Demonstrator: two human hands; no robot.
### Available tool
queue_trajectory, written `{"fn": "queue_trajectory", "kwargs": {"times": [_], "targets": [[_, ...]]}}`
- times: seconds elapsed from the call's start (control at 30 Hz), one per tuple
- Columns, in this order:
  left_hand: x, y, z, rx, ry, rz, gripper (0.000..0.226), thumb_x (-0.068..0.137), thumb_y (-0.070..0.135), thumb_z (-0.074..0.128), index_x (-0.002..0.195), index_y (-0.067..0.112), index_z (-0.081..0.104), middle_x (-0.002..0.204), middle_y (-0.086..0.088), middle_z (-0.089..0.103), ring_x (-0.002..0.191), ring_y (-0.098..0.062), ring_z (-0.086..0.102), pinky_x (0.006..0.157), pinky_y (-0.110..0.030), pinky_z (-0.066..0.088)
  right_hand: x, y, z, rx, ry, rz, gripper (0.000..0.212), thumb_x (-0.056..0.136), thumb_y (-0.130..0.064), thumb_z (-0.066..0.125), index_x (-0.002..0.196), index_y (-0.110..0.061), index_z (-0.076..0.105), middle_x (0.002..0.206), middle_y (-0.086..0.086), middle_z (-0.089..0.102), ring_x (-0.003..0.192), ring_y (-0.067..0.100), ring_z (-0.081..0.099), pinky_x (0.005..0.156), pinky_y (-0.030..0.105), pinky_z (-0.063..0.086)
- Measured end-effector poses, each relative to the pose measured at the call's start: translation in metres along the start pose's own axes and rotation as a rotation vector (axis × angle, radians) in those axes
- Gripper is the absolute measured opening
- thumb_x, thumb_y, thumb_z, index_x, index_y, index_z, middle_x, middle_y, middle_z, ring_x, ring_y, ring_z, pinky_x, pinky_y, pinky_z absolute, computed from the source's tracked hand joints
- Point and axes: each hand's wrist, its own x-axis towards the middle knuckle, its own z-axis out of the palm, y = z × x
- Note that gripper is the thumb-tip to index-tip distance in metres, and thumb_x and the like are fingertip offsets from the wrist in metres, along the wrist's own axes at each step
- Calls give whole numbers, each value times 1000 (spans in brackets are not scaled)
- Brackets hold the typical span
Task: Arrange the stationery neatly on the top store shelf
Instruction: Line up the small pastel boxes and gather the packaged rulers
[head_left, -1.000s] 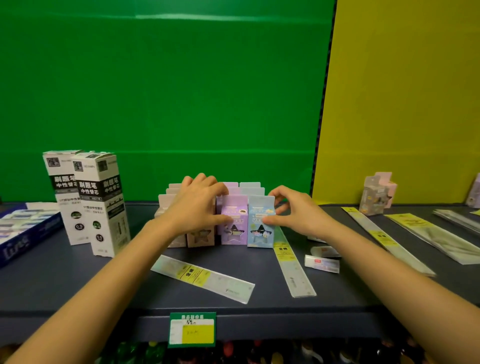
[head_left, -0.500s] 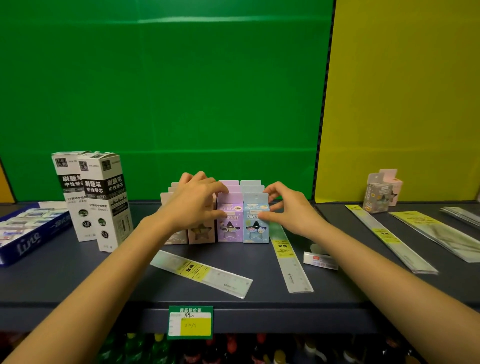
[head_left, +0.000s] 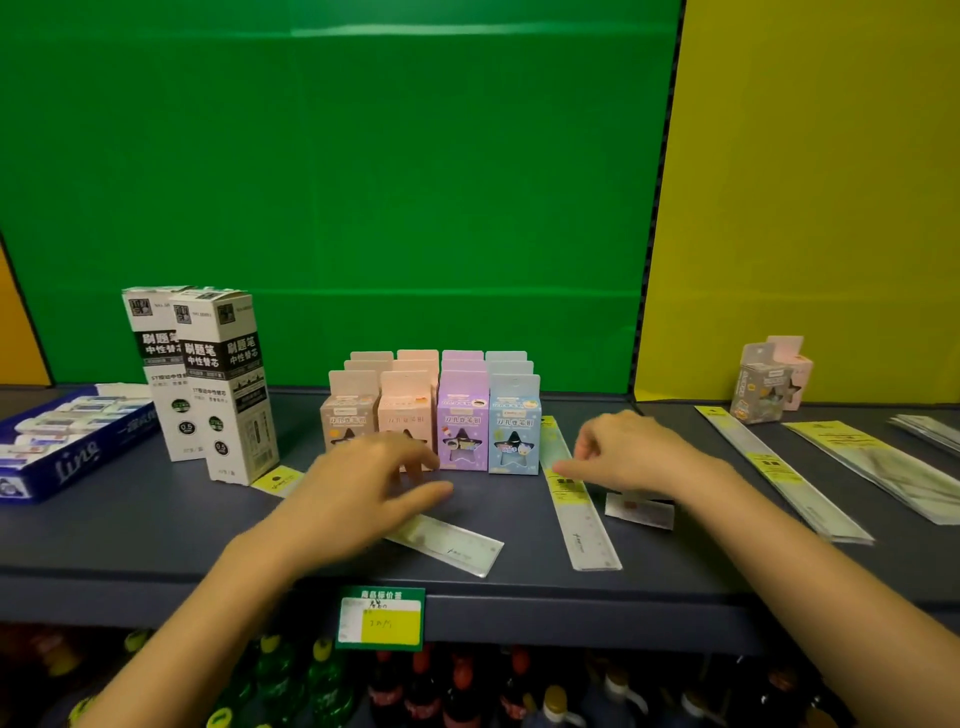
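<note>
Though partly tidy, not finished yet on the top shelf. Far left of the left fingers: blue tray and tall white boxes, standing fine. Left hand loose and spread, holding nothing, just above a crooked ruler. Just behind those fingers: little boxes in neat rows, done. Right hand softly curled, holding nothing, one fingertip at a second ruler, small white packet just below. Far right of the fingers: more rulers fanned out, two stray boxes. Still to be straightened.
</note>
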Motion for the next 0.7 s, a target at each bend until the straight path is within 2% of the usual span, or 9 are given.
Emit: {"fn": "queue_trajectory", "kwargs": {"times": [0.07,0.13,0.2,0.3,0.37,0.43,0.47,0.6,0.7], "targets": [[-12,-3,11,74,-156,-50,87,64,85,18,123,33,53,120,11,56,107,-8,52,92,-28,46,0,-6,5,-145,-56,43,54,80,-64,48,83,-12,60,89,2,58,86,24,57,69,31,45],[-21,-8,19,37,-271,-92,102,57,88,4,133,34,44,134,12,44,120,-7,43,101,-27,40,-1,-12,7,-219,-54,60,56,80,-67,46,68,-12,48,90,5,53,89,27,55,68,30,39],[-27,-11,18,-53,-291,-108,79,73,77,20,135,34,42,140,13,39,124,-4,40,104,-22,36,0,-15,7,-232,-62,68,56,79,-68,47,75,-13,48,102,7,60,97,27,58,70,30,38],[-30,-14,12,-221,-309,-148,42,89,44,46,128,30,51,140,11,41,123,-2,43,100,-14,36,1,-17,4,-242,-100,92,55,77,-70,48,91,-16,50,112,5,61,102,25,58,73,31,39],[-33,-15,13,-201,-159,-240,32,88,42,51,115,27,59,128,8,50,118,-8,47,95,-20,41,1,-18,2,-258,-135,104,55,77,-71,47,89,-17,48,109,5,60,96,23,55,74,30,38],[-34,-13,14,43,54,-421,38,85,52,50,108,22,58,114,3,54,111,-16,50,88,-31,45,2,-19,1,-274,-149,106,55,77,-71,46,94,-18,50,115,3,60,101,23,57,75,29,38],[-34,-10,14,163,89,-531,48,83,59,47,109,20,56,114,0,55,111,-19,50,85,-35,47,3,-20,1,-278,-150,105,57,78,-71,45,99,-18,52,118,3,60,107,23,57,77,30,38],[-29,-2,17,302,-7,-758,85,72,79,36,120,11,50,130,-11,51,122,-28,45,91,-41,45,2,-23,-1,-279,-149,111,66,79,-67,48,121,-16,52,127,3,56,116,24,54,88,32,41],[-23,5,24,311,-75,-773,89,71,80,36,125,10,48,137,-15,44,130,-30,36,99,-45,37,2,-24,-2,-273,-151,108,64,80,-64,49,123,-17,50,129,3,55,118,24,52,92,33,41]]}}
